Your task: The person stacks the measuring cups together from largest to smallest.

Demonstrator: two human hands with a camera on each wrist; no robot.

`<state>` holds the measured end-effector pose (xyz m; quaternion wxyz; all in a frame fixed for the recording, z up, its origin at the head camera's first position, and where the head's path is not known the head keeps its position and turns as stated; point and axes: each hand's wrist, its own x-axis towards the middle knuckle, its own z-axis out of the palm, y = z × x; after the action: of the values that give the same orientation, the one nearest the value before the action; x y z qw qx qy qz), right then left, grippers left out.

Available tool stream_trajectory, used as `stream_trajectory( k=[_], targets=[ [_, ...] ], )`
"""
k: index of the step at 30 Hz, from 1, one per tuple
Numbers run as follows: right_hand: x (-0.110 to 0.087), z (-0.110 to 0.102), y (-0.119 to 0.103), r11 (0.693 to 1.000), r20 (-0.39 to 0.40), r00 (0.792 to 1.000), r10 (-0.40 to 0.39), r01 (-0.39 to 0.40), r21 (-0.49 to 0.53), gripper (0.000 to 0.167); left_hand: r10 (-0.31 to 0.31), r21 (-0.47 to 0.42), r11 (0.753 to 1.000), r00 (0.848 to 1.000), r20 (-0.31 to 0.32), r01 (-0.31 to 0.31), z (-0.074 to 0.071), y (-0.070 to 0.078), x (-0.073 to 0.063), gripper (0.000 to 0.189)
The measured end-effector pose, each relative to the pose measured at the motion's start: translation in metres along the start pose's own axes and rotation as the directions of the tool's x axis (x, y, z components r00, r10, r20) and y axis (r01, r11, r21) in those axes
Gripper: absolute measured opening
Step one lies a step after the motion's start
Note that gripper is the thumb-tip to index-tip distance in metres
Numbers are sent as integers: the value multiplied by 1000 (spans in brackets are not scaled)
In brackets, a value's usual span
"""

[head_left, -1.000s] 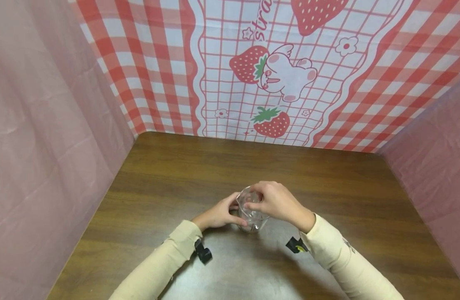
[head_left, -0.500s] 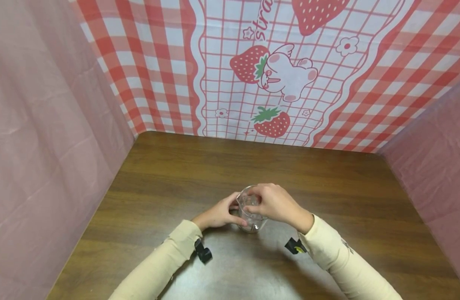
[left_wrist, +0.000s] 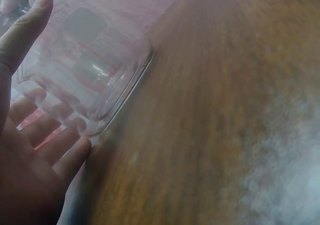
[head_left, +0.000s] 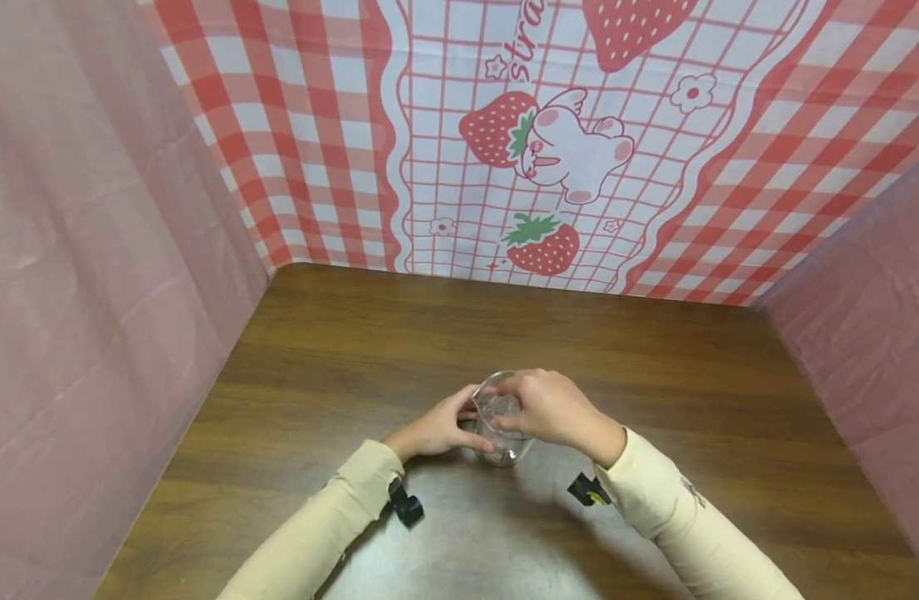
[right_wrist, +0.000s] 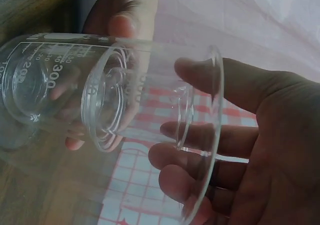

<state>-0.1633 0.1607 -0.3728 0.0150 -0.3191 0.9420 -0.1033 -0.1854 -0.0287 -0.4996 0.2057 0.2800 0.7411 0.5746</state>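
Note:
A large clear glass beaker (head_left: 506, 452) with white measuring marks stands on the table. My left hand (head_left: 442, 427) grips its side, thumb in front and fingers behind; the left wrist view shows the thumb and fingers around the glass wall. Inside the large beaker is a smaller clear glass beaker (right_wrist: 145, 102). My right hand (head_left: 556, 408) reaches into the mouth from the right, thumb and curled fingers about the small beaker's rim (right_wrist: 186, 115). Its base ring lies within the large beaker, above further rings of glass towards the bottom.
The brown wooden table (head_left: 399, 333) meets a red-and-white strawberry-print cloth (head_left: 444, 192) at the back. Pink curtains (head_left: 92, 292) hang at both sides. Black straps with small cameras (head_left: 407, 504) sit at the cuffs.
My right hand has shifted slightly down and towards me at the large beaker's mouth. My left hand and the large beaker have stayed in place.

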Motion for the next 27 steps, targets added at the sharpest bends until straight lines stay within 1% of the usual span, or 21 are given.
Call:
stream_trajectory(
  k=[5, 13, 17, 21, 24, 27],
  targets=[
    [1, 4, -3, 999, 13, 1000, 27, -26, -40, 37, 3, -5, 1000, 1000, -2, -3, 1, -1, 0, 79],
    [3, 6, -6, 995, -1, 999, 52, -52, -84, 39, 6, -4, 1000, 1000, -6, -6, 0, 0, 1, 79],
    [5, 9, -8, 993, 38, 996, 78, -74, -93, 39, 2, -7, 1000, 1000, -4, -2, -1, 0, 0, 79],
    [7, 10, -10, 991, 79, 993, 83, -74, -113, 38, 13, -11, 1000, 1000, -3, -13, 0, -1, 1, 79],
    [8, 12, -11, 990, 86, 993, 80, -69, -126, 38, 25, -9, 1000, 1000, 1, -25, 0, -2, 1, 78],
    [9, 13, -12, 989, 86, 993, 85, -74, -129, 38, 24, -9, 1000, 1000, 2, -24, 0, -3, 1, 77]
  ],
)
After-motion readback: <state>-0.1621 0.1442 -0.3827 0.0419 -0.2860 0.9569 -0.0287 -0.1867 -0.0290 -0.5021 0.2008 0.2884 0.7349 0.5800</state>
